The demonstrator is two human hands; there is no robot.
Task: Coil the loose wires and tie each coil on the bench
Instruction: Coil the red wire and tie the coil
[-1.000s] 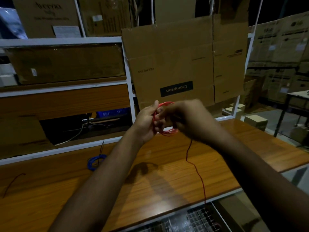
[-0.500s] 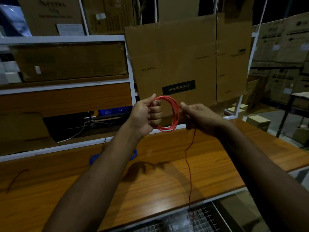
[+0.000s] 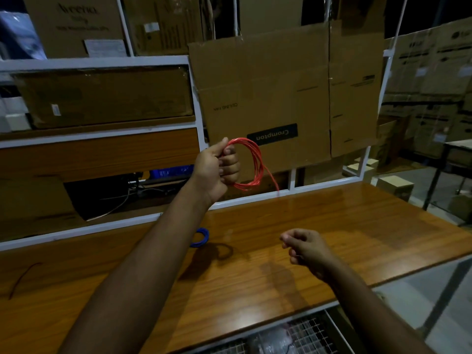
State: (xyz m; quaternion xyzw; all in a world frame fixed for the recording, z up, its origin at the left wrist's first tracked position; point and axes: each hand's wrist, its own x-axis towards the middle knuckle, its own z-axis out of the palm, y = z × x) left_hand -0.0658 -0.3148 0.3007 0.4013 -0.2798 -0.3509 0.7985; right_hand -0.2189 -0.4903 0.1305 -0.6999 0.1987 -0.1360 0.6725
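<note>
My left hand (image 3: 219,169) is raised above the wooden bench (image 3: 357,226) and grips a coil of red wire (image 3: 256,162) with several loops. A loose red tail leaves the coil's right side and drops toward the bench, fading from sight below the white rail. Lower down and nearer to me, my right hand (image 3: 305,247) has its fingertips pinched together over the bench; the thin tail seems to run into that pinch. A small blue wire coil (image 3: 201,237) lies on the bench, partly hidden by my left forearm.
A short dark red wire piece (image 3: 23,277) lies at the bench's left. A flattened cardboard box (image 3: 281,93) hangs behind the bench on a white frame. Shelves with cartons stand to the left, and a wire mesh (image 3: 293,335) sits below the front edge.
My right hand left the coil and moved down and toward me, over the bench front. My left hand stayed raised with the red coil, which now shows more loops.
</note>
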